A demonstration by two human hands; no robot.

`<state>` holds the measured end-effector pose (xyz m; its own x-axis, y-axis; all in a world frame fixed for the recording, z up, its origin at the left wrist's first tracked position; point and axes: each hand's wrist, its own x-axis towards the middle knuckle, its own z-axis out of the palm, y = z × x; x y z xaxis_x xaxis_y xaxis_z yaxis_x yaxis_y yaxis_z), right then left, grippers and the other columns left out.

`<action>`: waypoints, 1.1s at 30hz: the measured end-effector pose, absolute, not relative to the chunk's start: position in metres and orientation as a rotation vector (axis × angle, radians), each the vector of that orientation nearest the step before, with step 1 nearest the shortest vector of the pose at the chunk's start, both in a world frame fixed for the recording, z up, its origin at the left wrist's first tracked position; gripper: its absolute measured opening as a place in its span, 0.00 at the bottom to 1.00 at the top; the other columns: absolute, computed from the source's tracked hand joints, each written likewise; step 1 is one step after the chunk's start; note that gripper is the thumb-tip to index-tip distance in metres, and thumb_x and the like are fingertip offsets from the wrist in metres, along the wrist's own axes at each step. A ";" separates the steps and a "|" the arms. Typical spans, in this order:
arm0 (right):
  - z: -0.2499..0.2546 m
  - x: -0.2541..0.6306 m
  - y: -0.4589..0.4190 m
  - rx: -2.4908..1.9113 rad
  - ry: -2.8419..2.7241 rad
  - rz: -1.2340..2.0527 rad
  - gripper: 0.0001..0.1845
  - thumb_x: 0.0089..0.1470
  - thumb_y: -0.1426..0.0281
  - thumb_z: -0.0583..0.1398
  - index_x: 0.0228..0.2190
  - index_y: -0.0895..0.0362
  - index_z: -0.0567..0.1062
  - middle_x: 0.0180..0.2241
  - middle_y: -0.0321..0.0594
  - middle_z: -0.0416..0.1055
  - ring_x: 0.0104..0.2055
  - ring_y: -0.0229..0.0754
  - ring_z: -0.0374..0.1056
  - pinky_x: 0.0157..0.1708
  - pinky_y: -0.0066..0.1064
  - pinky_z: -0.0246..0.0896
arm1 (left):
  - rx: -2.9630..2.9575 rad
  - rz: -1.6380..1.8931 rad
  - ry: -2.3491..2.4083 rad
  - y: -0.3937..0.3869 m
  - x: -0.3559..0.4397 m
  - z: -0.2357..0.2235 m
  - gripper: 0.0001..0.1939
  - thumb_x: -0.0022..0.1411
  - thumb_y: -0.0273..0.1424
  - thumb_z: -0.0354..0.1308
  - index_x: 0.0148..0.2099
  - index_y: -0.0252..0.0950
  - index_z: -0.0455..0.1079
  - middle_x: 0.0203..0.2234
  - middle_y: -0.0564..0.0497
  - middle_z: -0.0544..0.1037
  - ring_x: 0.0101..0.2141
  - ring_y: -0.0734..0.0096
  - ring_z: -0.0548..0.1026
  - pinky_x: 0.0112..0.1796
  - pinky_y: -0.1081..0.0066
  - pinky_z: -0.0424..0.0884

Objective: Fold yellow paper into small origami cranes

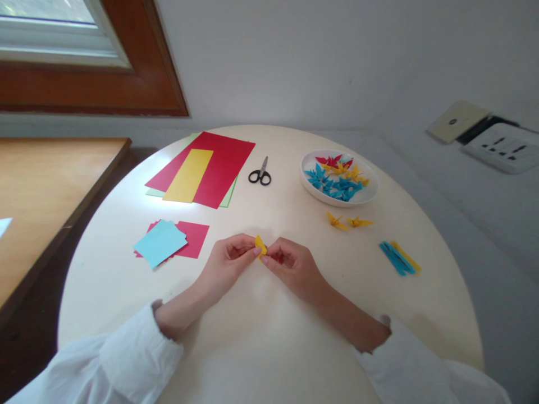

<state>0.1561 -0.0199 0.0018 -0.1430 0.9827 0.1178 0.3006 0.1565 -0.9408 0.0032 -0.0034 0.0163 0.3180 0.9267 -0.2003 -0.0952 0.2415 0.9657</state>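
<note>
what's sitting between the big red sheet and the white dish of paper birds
In the head view, the black-handled scissors lie on the table between the big red sheet and the white dish.

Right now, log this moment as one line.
left hand: pinching yellow folded paper | right hand: pinching same piece | white dish: holding paper cranes

Yellow folded paper (pixel 260 244) — partly behind fingertips (pixel 256 252); window frame (pixel 145 70) — cut off, upper left.

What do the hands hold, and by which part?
A small folded yellow paper: the left hand pinches its left side, the right hand its lower right.
</note>
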 end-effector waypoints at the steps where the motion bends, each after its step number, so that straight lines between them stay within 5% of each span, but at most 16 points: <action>1: 0.002 0.156 -0.020 -1.262 -1.604 1.024 0.08 0.47 0.68 0.59 0.20 0.56 0.68 0.19 0.32 0.63 0.23 0.34 0.57 0.24 0.27 0.54 | 1.078 0.880 0.985 -0.003 0.003 0.016 0.10 0.47 0.35 0.64 0.29 0.34 0.71 0.25 0.51 0.76 0.30 0.70 0.73 0.35 0.71 0.66; 9: 0.009 0.158 -0.021 -1.195 -1.534 1.057 0.10 0.49 0.68 0.57 0.20 0.56 0.65 0.20 0.32 0.62 0.24 0.33 0.58 0.25 0.27 0.56 | 1.147 0.888 1.052 -0.002 -0.001 0.011 0.12 0.50 0.38 0.62 0.33 0.33 0.73 0.25 0.51 0.75 0.28 0.72 0.71 0.30 0.74 0.65; 12: 0.009 0.158 -0.022 -1.096 -1.425 1.136 0.05 0.48 0.69 0.58 0.26 0.56 0.66 0.23 0.32 0.63 0.25 0.34 0.61 0.27 0.27 0.59 | 1.153 0.873 1.033 -0.002 -0.001 0.012 0.14 0.51 0.39 0.61 0.35 0.33 0.74 0.28 0.48 0.76 0.32 0.68 0.72 0.34 0.71 0.67; 18: 0.004 0.157 -0.023 -0.950 -1.390 1.282 0.14 0.49 0.71 0.59 0.41 0.54 0.66 0.28 0.34 0.68 0.31 0.36 0.68 0.34 0.31 0.65 | 1.068 0.866 0.893 -0.003 0.000 0.016 0.16 0.52 0.36 0.62 0.42 0.36 0.70 0.23 0.53 0.75 0.29 0.70 0.74 0.36 0.69 0.68; 26: 0.006 0.158 -0.022 -0.993 -1.445 1.241 0.03 0.49 0.70 0.60 0.29 0.55 0.74 0.27 0.36 0.72 0.30 0.37 0.70 0.33 0.31 0.65 | 0.876 0.782 0.767 -0.003 0.000 0.019 0.13 0.50 0.33 0.64 0.35 0.37 0.63 0.23 0.54 0.74 0.26 0.76 0.72 0.32 0.74 0.67; 33: 0.004 0.157 -0.021 -1.110 -1.336 1.165 0.03 0.46 0.68 0.62 0.24 0.55 0.73 0.24 0.35 0.73 0.29 0.37 0.69 0.32 0.30 0.67 | 0.757 0.765 0.758 -0.002 -0.001 0.020 0.10 0.48 0.31 0.64 0.33 0.35 0.67 0.26 0.52 0.75 0.29 0.75 0.73 0.36 0.72 0.69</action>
